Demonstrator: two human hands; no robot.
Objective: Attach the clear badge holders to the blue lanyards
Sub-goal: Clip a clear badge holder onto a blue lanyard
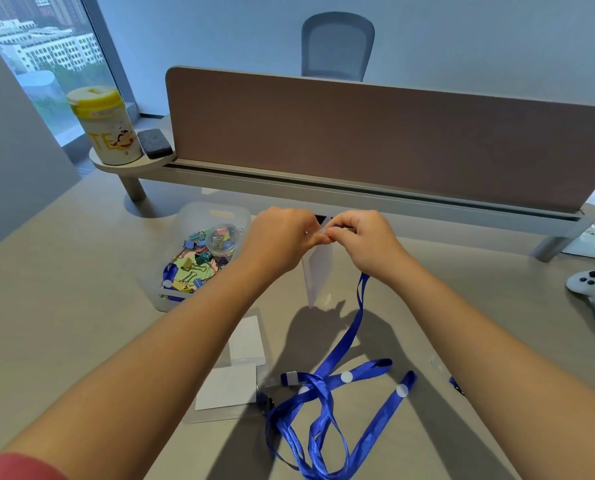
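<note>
Both hands meet above the desk (81,289); the left hand (282,237) pinches the top edge of a clear badge holder (318,275), which hangs down between the wrists, while the right hand (361,239) pinches the clip end of a blue lanyard (354,327) against it; the clip itself is hidden by the fingers. To do this well, I judge the holder's slot should be kept taut and level, the clip fed squarely through, then tugged lightly to check it; the trailing strap should stay slack. More blue lanyards (323,420) lie tangled near the desk's front edge, just beside further badge holders (235,372); a clear tub (216,213) of binder clips stands to the left; beyond, a brown partition (375,133), a wipes canister (105,126), a window (43,46).
</note>
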